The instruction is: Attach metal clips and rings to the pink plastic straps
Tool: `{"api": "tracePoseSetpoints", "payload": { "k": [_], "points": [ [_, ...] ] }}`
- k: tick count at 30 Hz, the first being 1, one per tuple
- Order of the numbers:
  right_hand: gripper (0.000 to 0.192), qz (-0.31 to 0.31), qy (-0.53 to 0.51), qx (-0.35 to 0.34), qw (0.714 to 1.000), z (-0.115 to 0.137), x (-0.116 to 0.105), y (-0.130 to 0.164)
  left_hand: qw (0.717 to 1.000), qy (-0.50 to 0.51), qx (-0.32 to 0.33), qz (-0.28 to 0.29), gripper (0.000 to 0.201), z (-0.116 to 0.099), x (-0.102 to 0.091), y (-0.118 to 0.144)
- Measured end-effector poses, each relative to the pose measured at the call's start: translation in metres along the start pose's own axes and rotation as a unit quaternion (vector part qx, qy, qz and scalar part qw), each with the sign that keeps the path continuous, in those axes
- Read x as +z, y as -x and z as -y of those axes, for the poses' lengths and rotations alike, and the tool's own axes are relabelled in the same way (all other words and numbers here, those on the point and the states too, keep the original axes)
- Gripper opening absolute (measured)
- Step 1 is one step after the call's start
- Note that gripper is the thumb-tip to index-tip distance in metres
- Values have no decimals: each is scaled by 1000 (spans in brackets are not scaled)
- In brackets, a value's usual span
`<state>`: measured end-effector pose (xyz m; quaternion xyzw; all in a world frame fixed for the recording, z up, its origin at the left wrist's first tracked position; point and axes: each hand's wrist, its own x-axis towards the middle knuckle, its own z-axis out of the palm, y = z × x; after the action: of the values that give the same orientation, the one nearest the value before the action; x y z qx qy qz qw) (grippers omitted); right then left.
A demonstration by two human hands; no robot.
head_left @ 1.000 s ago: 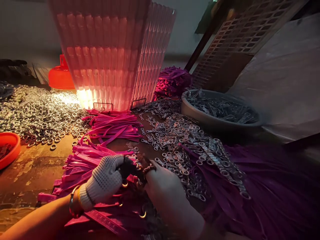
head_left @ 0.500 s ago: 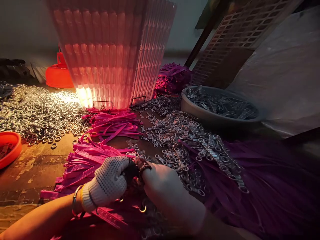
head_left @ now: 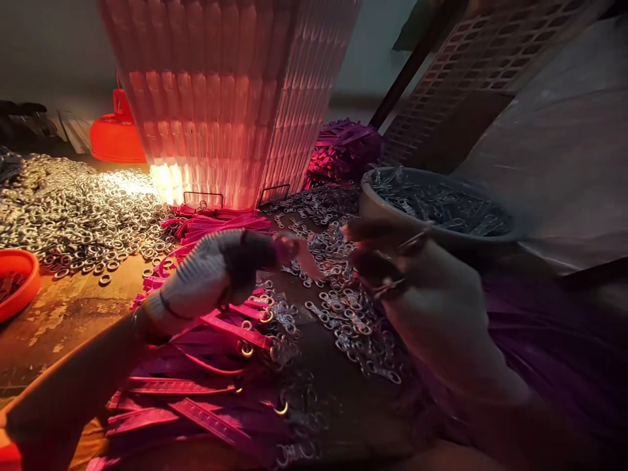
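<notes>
My left hand (head_left: 210, 275), in a white dotted glove, is raised above the table with its fingers closed on a short pink strap end (head_left: 297, 252) that sticks out to the right. My bare right hand (head_left: 422, 294) is lifted beside it, blurred, pinching a small metal clip (head_left: 409, 243) between its fingers. The two hands are a little apart. Below them lie flat pink straps (head_left: 220, 327) with rings at their ends, and a spread of loose metal clips (head_left: 348, 314).
A tall translucent ribbed stack (head_left: 230, 98) glows at the back. Loose metal rings (head_left: 73, 216) cover the left. A grey bowl (head_left: 373, 203) holds metal parts. An orange bowl (head_left: 19, 288) sits far left. Purple straps (head_left: 343, 150) lie behind and a purple mass (head_left: 549, 327) lies at the right.
Both hands have lifted off the strap pile and moved away from me and apart. The right hand has swung right, toward the grey bowl. The left carries the strap end.
</notes>
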<state>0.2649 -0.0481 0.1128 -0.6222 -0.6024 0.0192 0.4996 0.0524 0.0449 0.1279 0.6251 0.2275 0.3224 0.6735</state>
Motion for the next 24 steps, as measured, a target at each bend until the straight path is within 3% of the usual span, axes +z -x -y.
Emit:
{"api": "tracePoseSetpoints", "payload": {
  "k": [1,2,3,4,5,7,9,12,14,16,18,21,24],
  "points": [
    [29,-47,20,30,998,-10,2,-3,998,51,5,-47,25,-9,-1,-2],
    [29,-43,57,58,996,-22,6,-3,991,88,11,-97,26,-14,-4,-2],
    [29,17,117,86,989,-36,12,-1,983,111,14,-143,27,-16,-9,0],
    [29,146,216,111,959,-50,18,3,976,121,10,-180,26,-14,-16,4],
    [25,198,251,125,939,-64,26,9,970,116,4,-212,26,-7,-26,10],
    [22,281,324,142,892,-87,40,23,965,57,-41,-252,26,16,-53,30],
    [23,316,356,152,866,-101,51,34,944,-73,-100,-304,25,43,-86,58],
    [28,354,370,168,842,-109,56,41,881,-189,-181,-395,28,67,-128,103],
    [29,371,371,179,832,-113,56,40,851,-196,-204,-443,32,68,-139,126],
    [28,384,370,177,827,-117,55,39,846,-141,-198,-473,35,64,-132,137],
    [28,378,369,155,834,-121,56,38,866,-26,-196,-459,35,61,-110,133],
    [31,313,315,131,886,-114,57,38,891,188,-237,-340,34,66,-64,107],
    [39,270,119,129,947,-82,57,39,868,312,-334,-194,36,79,-25,68]
  ]
}}
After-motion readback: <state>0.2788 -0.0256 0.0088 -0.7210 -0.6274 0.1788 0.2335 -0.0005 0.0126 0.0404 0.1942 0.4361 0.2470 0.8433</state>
